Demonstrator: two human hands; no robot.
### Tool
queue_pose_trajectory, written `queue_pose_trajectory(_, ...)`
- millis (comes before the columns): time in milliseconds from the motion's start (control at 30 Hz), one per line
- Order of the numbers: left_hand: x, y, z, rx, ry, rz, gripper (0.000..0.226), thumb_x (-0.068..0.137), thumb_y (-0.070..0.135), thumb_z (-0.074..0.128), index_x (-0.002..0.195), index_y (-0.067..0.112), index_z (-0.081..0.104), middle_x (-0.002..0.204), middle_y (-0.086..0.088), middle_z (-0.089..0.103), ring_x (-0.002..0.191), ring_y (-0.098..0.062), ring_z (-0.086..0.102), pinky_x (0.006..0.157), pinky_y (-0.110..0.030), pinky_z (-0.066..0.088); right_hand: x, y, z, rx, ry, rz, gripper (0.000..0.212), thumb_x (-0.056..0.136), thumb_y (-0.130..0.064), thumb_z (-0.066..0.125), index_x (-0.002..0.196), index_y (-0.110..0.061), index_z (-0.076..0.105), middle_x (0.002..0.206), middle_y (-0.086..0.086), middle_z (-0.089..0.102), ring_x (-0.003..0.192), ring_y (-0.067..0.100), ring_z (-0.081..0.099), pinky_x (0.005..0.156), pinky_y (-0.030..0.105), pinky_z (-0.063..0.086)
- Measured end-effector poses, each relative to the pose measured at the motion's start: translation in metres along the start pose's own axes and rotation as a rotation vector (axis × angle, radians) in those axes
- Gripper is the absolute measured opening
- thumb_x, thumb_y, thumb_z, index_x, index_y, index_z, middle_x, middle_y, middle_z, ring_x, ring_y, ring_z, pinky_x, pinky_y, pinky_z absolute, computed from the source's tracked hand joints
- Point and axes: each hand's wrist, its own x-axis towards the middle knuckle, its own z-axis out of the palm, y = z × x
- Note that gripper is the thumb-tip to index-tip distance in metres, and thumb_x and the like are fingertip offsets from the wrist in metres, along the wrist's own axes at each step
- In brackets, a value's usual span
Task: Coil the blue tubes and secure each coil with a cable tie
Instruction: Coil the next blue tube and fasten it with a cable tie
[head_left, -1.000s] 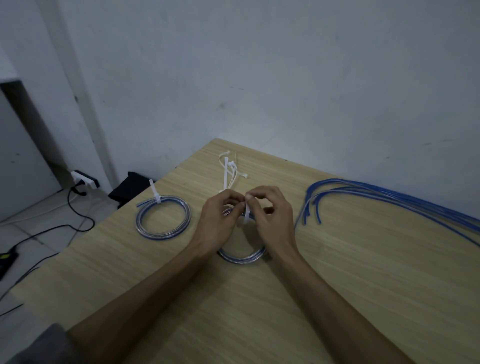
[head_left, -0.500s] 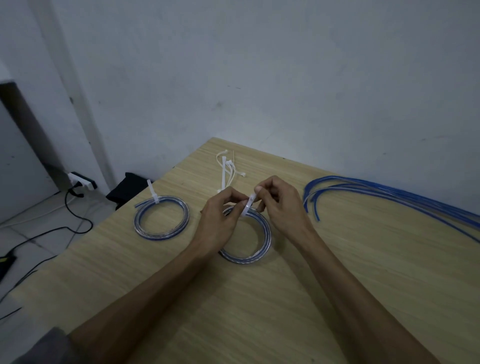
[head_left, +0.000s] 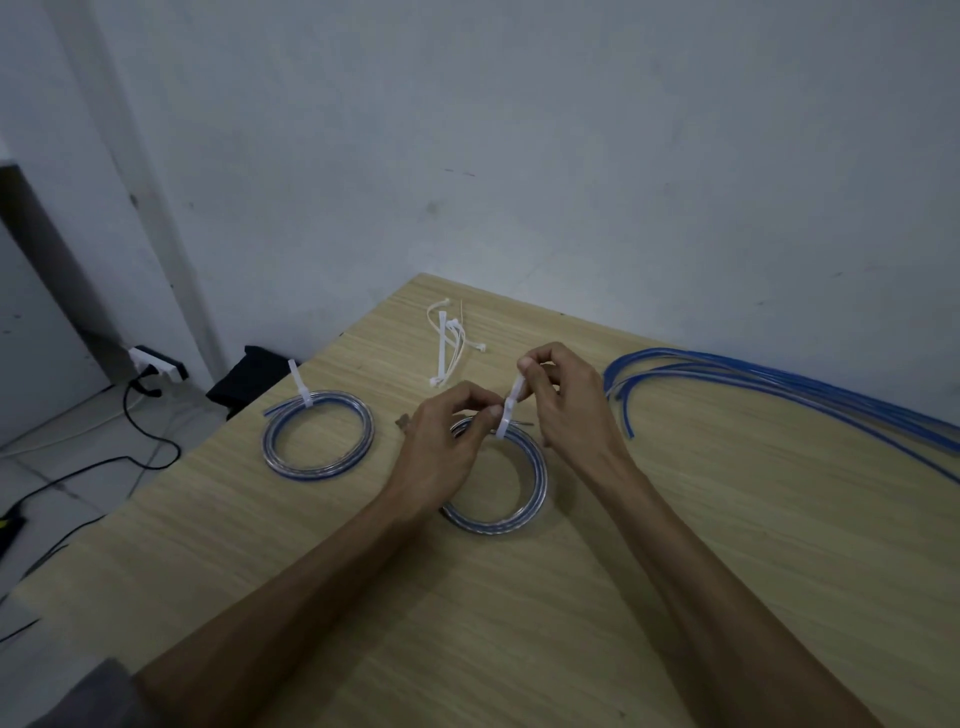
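Observation:
A coil of blue tube (head_left: 519, 512) lies flat on the wooden table (head_left: 623, 597) in front of me. A white cable tie (head_left: 509, 410) wraps its far side. My left hand (head_left: 447, 457) pinches the tie's head against the coil. My right hand (head_left: 571, 410) pinches the tie's free tail and holds it up and to the right. A second coil (head_left: 318, 436) lies to the left with a white tie (head_left: 300, 387) closed round it, its tail sticking up. Several loose blue tubes (head_left: 769, 384) lie straight along the right.
A small heap of spare white cable ties (head_left: 449, 345) sits near the table's far corner by the wall. Off the left edge, a white power strip (head_left: 156, 361), black cables (head_left: 78, 467) and a dark bag (head_left: 254, 376) lie on the floor.
My right hand has drawn the tie's tail up and to the right, away from my left hand, which stays at the coil. More of the coil's right side now shows.

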Motion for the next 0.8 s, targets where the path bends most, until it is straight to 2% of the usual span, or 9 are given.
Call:
queue_pose_trajectory(100, -0.002, 0.003, 0.004, 0.007, -0.008, 0.003, 0.014, 0.098, 0.011, 0.060, 0.099, 0.012, 0.074, 0.094, 0.008, 0.074, 0.093, -0.001, 0.066, 0.082, -0.013, 0.050, 0.000, 0.004, -0.002, 0.014, 0.022, 0.035, 0.014, 0.105, -0.025, 0.050, 0.099, -0.016, 0.059, 0.079, -0.002, 0.071, 0.073, 0.006, 0.066, 0.067, 0.028, 0.050)
queue_pose_trajectory(200, -0.001, -0.001, 0.004, 0.000, 0.026, -0.026, 0.014, 0.098, 0.012, 0.061, 0.099, 0.015, 0.075, 0.094, 0.011, 0.074, 0.092, 0.001, 0.067, 0.083, -0.012, 0.049, -0.004, 0.006, 0.002, 0.086, -0.024, 0.074, 0.013, 0.104, -0.032, 0.052, 0.100, -0.023, 0.060, 0.088, -0.002, 0.071, 0.073, 0.005, 0.061, 0.070, 0.032, 0.050)
queue_pose_trajectory(300, 0.002, -0.007, 0.000, -0.006, 0.071, -0.076, 0.015, 0.099, 0.017, 0.060, 0.099, 0.023, 0.073, 0.094, 0.014, 0.073, 0.095, 0.001, 0.066, 0.085, -0.014, 0.050, -0.007, 0.006, 0.003, 0.067, -0.122, 0.035, 0.009, 0.099, -0.026, 0.062, 0.099, -0.022, 0.070, 0.092, -0.010, 0.072, 0.080, 0.004, 0.064, 0.075, 0.026, 0.052)
queue_pose_trajectory(433, 0.001, -0.004, 0.000, -0.009, 0.071, -0.070, 0.015, 0.099, 0.016, 0.060, 0.102, 0.019, 0.074, 0.094, 0.013, 0.073, 0.095, 0.000, 0.067, 0.086, -0.015, 0.051, -0.010, 0.005, 0.006, 0.002, -0.064, -0.074, 0.009, 0.097, -0.021, 0.064, 0.092, -0.021, 0.072, 0.086, -0.011, 0.069, 0.074, 0.008, 0.057, 0.066, 0.019, 0.042)
queue_pose_trajectory(533, 0.001, -0.001, 0.001, -0.029, 0.081, -0.072, 0.014, 0.099, 0.015, 0.060, 0.102, 0.017, 0.074, 0.094, 0.012, 0.073, 0.095, 0.000, 0.067, 0.086, -0.018, 0.052, -0.013, 0.003, 0.008, -0.022, -0.005, -0.138, 0.012, 0.098, -0.019, 0.063, 0.091, -0.014, 0.071, 0.081, -0.008, 0.068, 0.071, 0.007, 0.059, 0.061, 0.013, 0.039)
queue_pose_trajectory(600, 0.000, 0.001, 0.001, -0.029, 0.076, -0.058, 0.014, 0.099, 0.016, 0.061, 0.102, 0.017, 0.075, 0.093, 0.012, 0.073, 0.095, -0.001, 0.067, 0.085, -0.017, 0.052, -0.013, 0.003, 0.007, -0.010, 0.000, -0.132, 0.015, 0.101, -0.019, 0.060, 0.091, -0.012, 0.068, 0.078, -0.003, 0.069, 0.065, 0.010, 0.059, 0.058, 0.018, 0.042)
queue_pose_trajectory(667, -0.003, 0.005, 0.003, -0.033, 0.062, -0.029, 0.014, 0.099, 0.014, 0.060, 0.101, 0.016, 0.075, 0.094, 0.011, 0.074, 0.094, -0.001, 0.067, 0.082, -0.015, 0.051, -0.012, 0.005, 0.005, 0.007, 0.007, -0.107, 0.016, 0.103, -0.018, 0.056, 0.091, -0.009, 0.063, 0.072, -0.002, 0.069, 0.054, 0.007, 0.053, 0.054, 0.019, 0.039)
queue_pose_trajectory(800, -0.006, 0.009, 0.007, 0.002, 0.033, 0.028, 0.013, 0.098, 0.012, 0.060, 0.100, 0.012, 0.073, 0.093, 0.011, 0.073, 0.092, 0.001, 0.066, 0.080, -0.009, 0.046, -0.007, 0.008, -0.001, 0.021, 0.002, -0.042, 0.016, 0.105, -0.019, 0.050, 0.096, -0.009, 0.059, 0.068, -0.002, 0.066, 0.058, 0.003, 0.059, 0.059, 0.017, 0.042)
